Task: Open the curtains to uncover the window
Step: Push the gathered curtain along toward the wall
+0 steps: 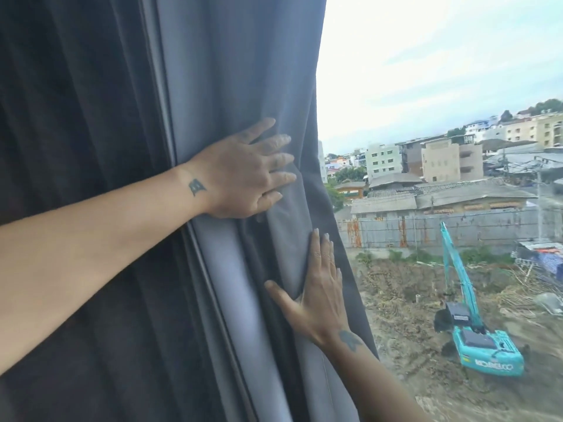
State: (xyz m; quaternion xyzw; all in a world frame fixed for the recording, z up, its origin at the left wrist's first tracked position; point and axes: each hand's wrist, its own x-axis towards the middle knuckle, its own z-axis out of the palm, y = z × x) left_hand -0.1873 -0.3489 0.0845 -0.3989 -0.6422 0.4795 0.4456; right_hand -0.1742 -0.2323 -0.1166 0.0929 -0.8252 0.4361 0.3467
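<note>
A dark grey curtain (231,71) hangs in folds over the left and middle of the view, its free edge running down the centre. My left hand (243,175) lies flat on the folds near that edge, fingers spread and pointing right. Lower down, my right hand (316,287) presses flat against the same edge, fingers pointing up and thumb out to the left. Neither hand is closed around the cloth. To the right the window (441,86) is uncovered, showing sky, buildings and a dirt lot.
Outside the glass a turquoise excavator (478,336) stands on the bare ground, with a metal fence (426,229) and low roofs behind it. A darker curtain panel (76,117) fills the far left.
</note>
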